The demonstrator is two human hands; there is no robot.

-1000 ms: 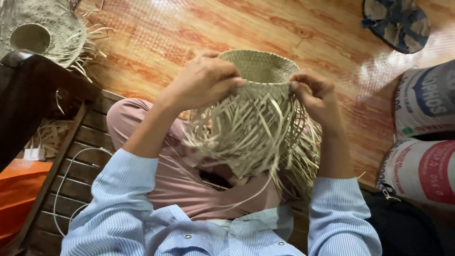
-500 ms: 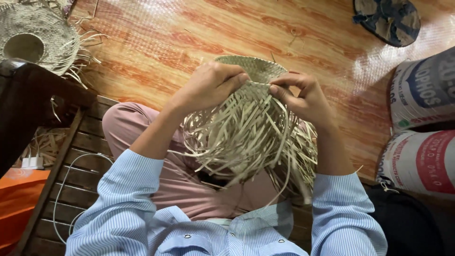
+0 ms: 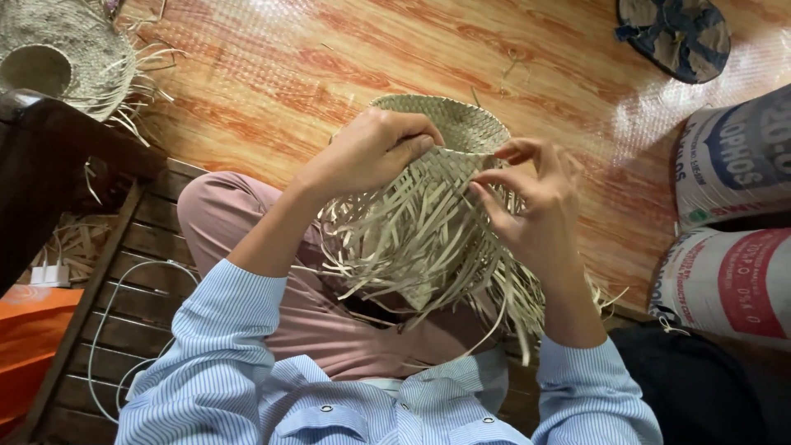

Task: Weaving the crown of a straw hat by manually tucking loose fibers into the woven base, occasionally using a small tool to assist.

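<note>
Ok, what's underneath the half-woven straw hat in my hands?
Under the pale half-woven straw hat, loose strands hang over pink-trousered legs, which rest on a dark slatted wooden bench. The hat's inside is covered, and so is the lap directly beneath.

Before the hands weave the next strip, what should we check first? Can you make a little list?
1. Left hand steadies the woven hat: ok.
2. Right hand has a strip pinched: cannot tell.
3. Loose strips hang free, not knotted: ok.
4. Hat rests over the lap: ok.
5. Woven top looks even: ok.
</note>
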